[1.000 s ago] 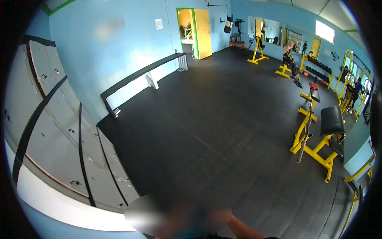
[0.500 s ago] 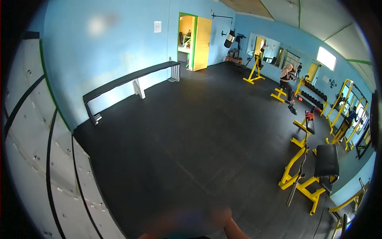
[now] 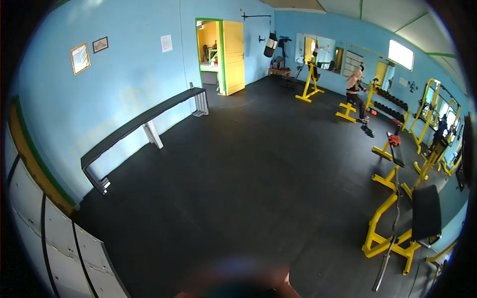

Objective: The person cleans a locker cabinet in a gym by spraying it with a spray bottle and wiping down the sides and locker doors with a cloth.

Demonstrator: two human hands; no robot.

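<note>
At the bottom edge, a blurred patch covers most of what is in front of me. Part of my right arm (image 3: pixel 284 286) shows at its right side, and a sliver of my left arm (image 3: pixel 186 294) at its left. The fingers of both hands are lost in the blur, so what they hold or touch, if anything, cannot be made out. Beneath and beyond them spreads the black rubber floor (image 3: pixel 223 198). Nearest on the right is a yellow-framed bench with a black pad (image 3: pixel 426 212) and a curl bar (image 3: pixel 392 238) along it.
White lockers (image 3: pixel 64 248) line the near left. A long black bench (image 3: pixel 144 119) runs along the blue wall towards an open yellow door (image 3: pixel 233 57). A person (image 3: pixel 355 92) sits by the dumbbell rack (image 3: pixel 390 107); a punching bag (image 3: pixel 270 45) hangs in the far corner.
The view has shifted: the lockers sit lower and further left, two framed pictures have come into sight, and the curl bar bench appears lower and further right. The arms remain at the bottom edge.
</note>
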